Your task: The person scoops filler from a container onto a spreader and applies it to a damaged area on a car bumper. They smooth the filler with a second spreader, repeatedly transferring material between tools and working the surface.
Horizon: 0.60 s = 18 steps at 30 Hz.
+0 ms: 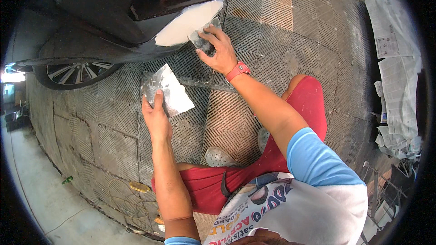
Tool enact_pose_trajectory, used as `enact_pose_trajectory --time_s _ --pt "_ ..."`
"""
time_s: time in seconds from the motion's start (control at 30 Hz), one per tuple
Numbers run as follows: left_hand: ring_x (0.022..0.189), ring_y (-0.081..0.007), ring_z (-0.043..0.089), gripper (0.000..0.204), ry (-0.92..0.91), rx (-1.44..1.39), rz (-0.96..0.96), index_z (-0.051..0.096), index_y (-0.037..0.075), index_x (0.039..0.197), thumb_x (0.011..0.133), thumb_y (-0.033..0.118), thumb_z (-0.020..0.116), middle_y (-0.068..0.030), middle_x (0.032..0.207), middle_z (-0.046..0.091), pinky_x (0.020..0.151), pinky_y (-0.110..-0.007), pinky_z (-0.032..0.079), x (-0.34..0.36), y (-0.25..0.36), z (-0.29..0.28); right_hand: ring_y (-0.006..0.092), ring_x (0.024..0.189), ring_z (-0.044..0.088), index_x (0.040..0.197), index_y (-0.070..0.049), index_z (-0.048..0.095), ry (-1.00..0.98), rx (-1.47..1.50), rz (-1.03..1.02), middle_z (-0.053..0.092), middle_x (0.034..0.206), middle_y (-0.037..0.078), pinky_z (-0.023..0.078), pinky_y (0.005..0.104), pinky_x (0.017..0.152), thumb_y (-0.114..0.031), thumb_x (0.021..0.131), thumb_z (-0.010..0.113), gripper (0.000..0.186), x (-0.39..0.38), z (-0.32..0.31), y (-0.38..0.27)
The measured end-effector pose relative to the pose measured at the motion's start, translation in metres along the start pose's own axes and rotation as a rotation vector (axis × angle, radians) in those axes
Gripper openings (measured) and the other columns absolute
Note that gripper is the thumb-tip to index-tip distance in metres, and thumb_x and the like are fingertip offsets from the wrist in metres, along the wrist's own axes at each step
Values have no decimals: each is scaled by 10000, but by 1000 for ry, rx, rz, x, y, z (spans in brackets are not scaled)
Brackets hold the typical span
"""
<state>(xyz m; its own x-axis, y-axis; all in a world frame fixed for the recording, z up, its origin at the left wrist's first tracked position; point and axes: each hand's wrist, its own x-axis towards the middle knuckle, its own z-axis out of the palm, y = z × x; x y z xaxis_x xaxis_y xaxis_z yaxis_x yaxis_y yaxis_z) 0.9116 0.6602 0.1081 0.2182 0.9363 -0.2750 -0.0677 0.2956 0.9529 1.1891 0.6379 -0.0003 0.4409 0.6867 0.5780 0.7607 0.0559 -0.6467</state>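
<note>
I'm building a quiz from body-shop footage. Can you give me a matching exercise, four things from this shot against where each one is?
Things:
1. small spreader
2. flat metal board
3. red wristband
4. newspaper sheets

Places:
A. on the grated floor, far right
B. in the left hand
C. on the right arm
D. in the right hand, against the white filler patch on the dark car

Pairs: 1-D, 2-B, 3-C, 4-A

Putty-smeared spreader [205,40]; flat, likely metal, board [166,90]
</note>
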Motion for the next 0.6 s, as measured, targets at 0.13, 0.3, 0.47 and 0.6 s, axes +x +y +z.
enact_pose_trajectory --time_s 0.13,0.3,0.47,0.6 --pt "1132 -214 735 353 6 14 3 610 -30 1410 1119 153 688 -118 1303 746 1011 -361 580 -1 -2 -3 402 1447 572 1401 -136 730 -35 23 57 638 1482 136 417 591 1215 -337 873 851 578 -18 1 11" --pt "1122 -205 729 339 -3 40 15 620 -23 1399 1122 161 690 -110 1303 749 1010 -351 570 -2 -1 -7 425 1310 657 1370 -82 727 208 120 60 694 1378 193 532 501 1131 -285 861 835 558 27 -18 41" --pt "1124 -193 723 340 7 46 1 626 -22 1400 1122 163 690 -100 1287 755 1024 -352 555 -3 0 -2 393 1295 681 1352 -66 739 92 35 52 699 1395 164 550 465 1120 -296 892 818 520 75 -39 65" --pt "1119 -189 719 351 -5 39 15 624 -20 1410 1121 167 694 -95 1277 756 1026 -347 550 -3 0 -3 378 1269 700 1317 -68 763 37 4 45 711 1391 142 563 469 1100 -320 887 811 501 88 -41 65"
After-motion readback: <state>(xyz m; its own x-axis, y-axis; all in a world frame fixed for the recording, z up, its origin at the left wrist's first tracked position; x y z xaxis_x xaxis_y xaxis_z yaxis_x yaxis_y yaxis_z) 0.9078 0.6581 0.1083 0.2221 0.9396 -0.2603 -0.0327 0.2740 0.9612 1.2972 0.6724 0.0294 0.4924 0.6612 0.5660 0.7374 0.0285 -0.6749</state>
